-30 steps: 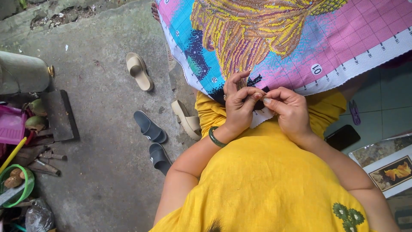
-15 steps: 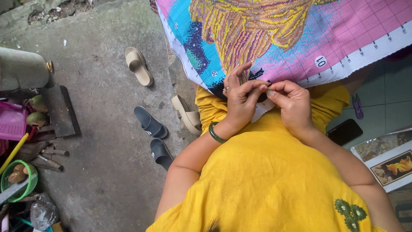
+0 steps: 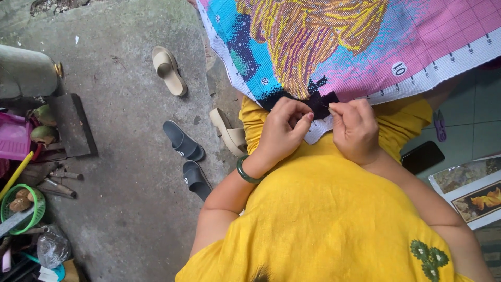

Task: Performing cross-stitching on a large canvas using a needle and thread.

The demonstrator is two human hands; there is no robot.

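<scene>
Where the yellow shirt (image 3: 334, 219) fills the bottom of the view, both hands are seen meeting just above it at the lower edge of a cross-stitch cloth (image 3: 355, 47). The left hand (image 3: 284, 130) is curled, its fingertips drawn together against the dark stitched patch at the hem; a green bangle (image 3: 245, 171) is worn on its wrist. Just beside it at three o'clock, the right hand (image 3: 355, 130) is pinched shut on a thin needle (image 3: 324, 106), thumb and forefinger pressed together, the tip lying on the same dark patch. The cloth is spread from the hands toward twelve and two o'clock, its white ruled border running along the near edge. At four o'clock a dark phone (image 3: 422, 156) and a printed pattern sheet (image 3: 469, 190) are laid on the tiled floor. Open concrete is left at nine o'clock, bounded by two dark slippers (image 3: 188, 159) and, farther off toward eleven, two beige sandals (image 3: 172, 70). Clutter with a green basket (image 3: 21, 209) is crowded along the far left edge.
</scene>
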